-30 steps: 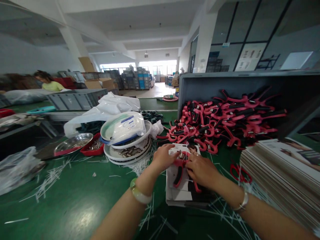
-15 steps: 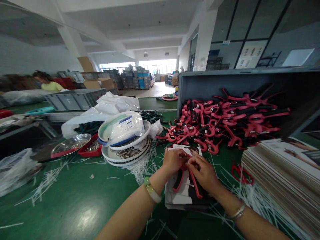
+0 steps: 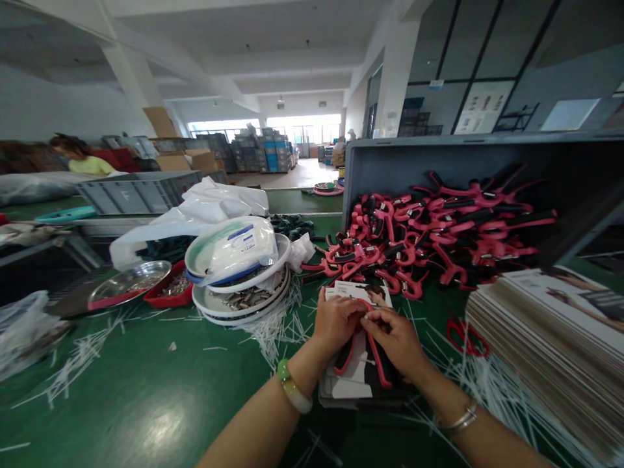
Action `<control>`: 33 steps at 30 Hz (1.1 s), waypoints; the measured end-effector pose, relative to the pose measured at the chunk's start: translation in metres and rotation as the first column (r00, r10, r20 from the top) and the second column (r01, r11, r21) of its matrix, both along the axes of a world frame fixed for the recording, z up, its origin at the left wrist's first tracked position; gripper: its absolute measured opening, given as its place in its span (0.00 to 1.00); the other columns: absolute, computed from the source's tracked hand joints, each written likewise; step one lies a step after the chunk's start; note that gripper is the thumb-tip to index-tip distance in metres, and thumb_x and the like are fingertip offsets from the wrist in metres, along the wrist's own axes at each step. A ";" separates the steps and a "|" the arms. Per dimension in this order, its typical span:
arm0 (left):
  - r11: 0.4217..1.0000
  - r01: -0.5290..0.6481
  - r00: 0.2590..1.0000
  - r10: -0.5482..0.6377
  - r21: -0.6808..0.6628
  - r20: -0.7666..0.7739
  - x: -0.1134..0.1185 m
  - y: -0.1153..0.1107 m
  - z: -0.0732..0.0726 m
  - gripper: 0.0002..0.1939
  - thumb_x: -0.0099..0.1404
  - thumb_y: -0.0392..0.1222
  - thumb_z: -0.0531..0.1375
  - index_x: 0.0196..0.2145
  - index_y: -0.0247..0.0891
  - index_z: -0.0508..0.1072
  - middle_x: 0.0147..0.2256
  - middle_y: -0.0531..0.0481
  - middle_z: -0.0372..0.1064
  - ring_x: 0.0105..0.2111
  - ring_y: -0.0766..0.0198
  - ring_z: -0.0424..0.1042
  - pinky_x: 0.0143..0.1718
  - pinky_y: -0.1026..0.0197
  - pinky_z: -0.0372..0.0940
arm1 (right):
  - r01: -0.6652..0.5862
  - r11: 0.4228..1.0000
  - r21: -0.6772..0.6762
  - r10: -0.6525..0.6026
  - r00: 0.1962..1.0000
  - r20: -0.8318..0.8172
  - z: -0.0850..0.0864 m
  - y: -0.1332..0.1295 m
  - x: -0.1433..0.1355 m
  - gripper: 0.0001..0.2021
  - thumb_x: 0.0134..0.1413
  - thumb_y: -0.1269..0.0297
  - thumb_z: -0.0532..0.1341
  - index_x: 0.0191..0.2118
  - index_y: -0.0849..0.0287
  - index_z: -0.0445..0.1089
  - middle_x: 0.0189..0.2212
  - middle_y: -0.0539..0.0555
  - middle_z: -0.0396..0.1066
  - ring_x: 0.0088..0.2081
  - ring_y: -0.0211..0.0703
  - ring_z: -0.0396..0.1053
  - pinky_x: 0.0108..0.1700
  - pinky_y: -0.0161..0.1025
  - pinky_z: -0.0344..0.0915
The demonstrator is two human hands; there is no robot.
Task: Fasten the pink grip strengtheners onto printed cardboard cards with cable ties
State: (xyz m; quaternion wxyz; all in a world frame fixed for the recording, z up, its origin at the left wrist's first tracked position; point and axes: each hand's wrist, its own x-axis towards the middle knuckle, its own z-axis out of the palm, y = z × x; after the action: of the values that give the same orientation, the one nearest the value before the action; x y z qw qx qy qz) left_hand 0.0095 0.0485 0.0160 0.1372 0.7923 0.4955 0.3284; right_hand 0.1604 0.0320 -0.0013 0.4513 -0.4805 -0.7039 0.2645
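A pair of red and black pliers (image 3: 375, 361) lies on a stack of printed cards (image 3: 351, 383), its handles spread toward me. My left hand (image 3: 336, 318) is closed around the head of the pliers. Close beside it, the fingers of my right hand (image 3: 394, 338) are pinched together at the pivot; anything small between them is hidden. Just beyond my hands, a heap of similar red and black pliers (image 3: 409, 244) spills from a grey crate (image 3: 468, 153) tipped on its side.
At right stand a tall stack of cards (image 3: 531, 351), red-handled scissors (image 3: 467, 338) and loose white strips (image 3: 492, 383). To the left are stacked white basins (image 3: 234, 309) with metal parts, a red tray (image 3: 170, 296) and a metal dish (image 3: 104, 289). A person (image 3: 82, 159) is far left.
The view has shifted slightly, moving everything a little left. Both hands stay at the head of the pliers, with only small finger movements.
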 end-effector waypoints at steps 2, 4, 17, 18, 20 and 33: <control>1.000 -0.003 1.000 0.003 0.006 -0.002 0.000 0.000 -0.001 0.09 0.62 0.40 0.56 0.35 0.50 0.76 0.36 0.54 0.76 0.40 0.60 0.71 0.59 0.43 0.36 | -0.016 0.999 -0.028 0.015 0.999 -0.041 0.000 0.001 0.000 0.08 0.52 0.59 0.59 0.27 0.55 0.69 0.29 0.54 0.73 0.33 0.47 0.71 0.37 0.43 0.65; 1.000 -0.001 1.000 0.001 0.007 0.001 -0.001 0.000 -0.003 0.10 0.62 0.40 0.56 0.35 0.50 0.76 0.37 0.54 0.76 0.40 0.60 0.70 0.59 0.43 0.36 | -0.032 0.998 -0.061 0.027 0.996 -0.079 0.001 0.002 0.000 0.08 0.51 0.58 0.59 0.27 0.55 0.69 0.25 0.53 0.72 0.30 0.46 0.70 0.34 0.41 0.65; 0.999 -0.029 0.999 0.029 -0.014 0.044 0.000 0.001 -0.005 0.11 0.61 0.37 0.56 0.34 0.50 0.76 0.37 0.54 0.76 0.40 0.60 0.71 0.58 0.44 0.38 | -0.126 0.964 -0.234 0.084 0.980 -0.182 0.012 0.004 0.001 0.12 0.47 0.54 0.62 0.23 0.58 0.70 0.20 0.49 0.66 0.23 0.39 0.63 0.26 0.36 0.61; 0.999 -0.039 0.998 0.040 -0.020 0.048 0.000 0.001 -0.005 0.10 0.61 0.38 0.56 0.34 0.50 0.76 0.37 0.54 0.76 0.40 0.60 0.71 0.58 0.44 0.38 | -0.123 0.968 -0.218 0.086 0.981 -0.172 0.011 0.004 0.000 0.12 0.46 0.54 0.62 0.24 0.58 0.70 0.20 0.49 0.66 0.23 0.38 0.63 0.26 0.35 0.61; 0.999 -0.042 0.998 0.043 -0.018 0.050 0.000 0.001 -0.005 0.09 0.61 0.38 0.56 0.34 0.49 0.76 0.37 0.53 0.76 0.40 0.60 0.71 0.58 0.44 0.38 | -0.109 0.975 -0.192 0.078 0.983 -0.165 0.011 0.002 0.001 0.12 0.46 0.54 0.62 0.25 0.58 0.70 0.19 0.49 0.66 0.23 0.38 0.63 0.26 0.36 0.61; 0.999 -0.011 0.999 0.009 0.042 0.053 0.000 0.002 -0.007 0.10 0.60 0.37 0.57 0.33 0.49 0.76 0.36 0.55 0.76 0.39 0.62 0.72 0.57 0.48 0.40 | -0.105 0.959 -0.264 0.058 0.982 -0.179 0.010 0.004 0.000 0.12 0.46 0.53 0.62 0.24 0.58 0.69 0.20 0.49 0.66 0.24 0.39 0.63 0.26 0.36 0.59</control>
State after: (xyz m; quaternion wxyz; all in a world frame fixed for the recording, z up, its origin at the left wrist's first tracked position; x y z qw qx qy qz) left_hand 0.0091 0.0503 0.0085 0.1319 0.7836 0.4884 0.3605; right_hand 0.1606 0.0355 0.0089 0.4279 -0.4842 -0.6393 0.4168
